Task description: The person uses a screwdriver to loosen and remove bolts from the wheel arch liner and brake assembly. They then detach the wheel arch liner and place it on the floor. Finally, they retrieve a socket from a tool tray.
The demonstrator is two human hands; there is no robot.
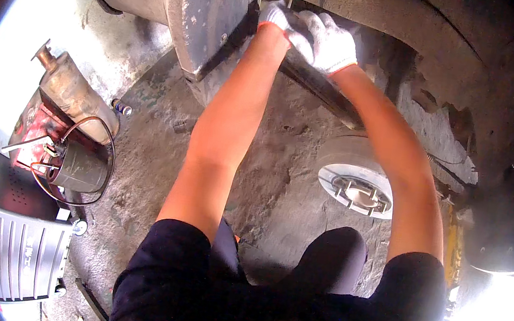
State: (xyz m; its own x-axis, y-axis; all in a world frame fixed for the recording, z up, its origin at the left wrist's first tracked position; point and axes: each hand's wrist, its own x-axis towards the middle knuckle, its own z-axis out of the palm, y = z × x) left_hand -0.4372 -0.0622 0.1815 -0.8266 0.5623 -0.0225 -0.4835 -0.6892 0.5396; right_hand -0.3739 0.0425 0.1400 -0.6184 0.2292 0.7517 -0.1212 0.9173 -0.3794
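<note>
Both of my hands wear white gloves with orange cuffs and are close together at the top, near a dark metal beam. My left hand is closed beside the flat end of a large grey tank. My right hand has its fingers curled, right next to the left one. Whatever the fingers grip is hidden by the gloves and the shadow behind them. Both forearms reach forward over the floor.
Below my right forearm is a round wheel hub with studs. On the left are a rusty muffler, a small can, a dark canister with a looped hose, and a ribbed grey plastic bin. Dark vehicle parts rise on the right.
</note>
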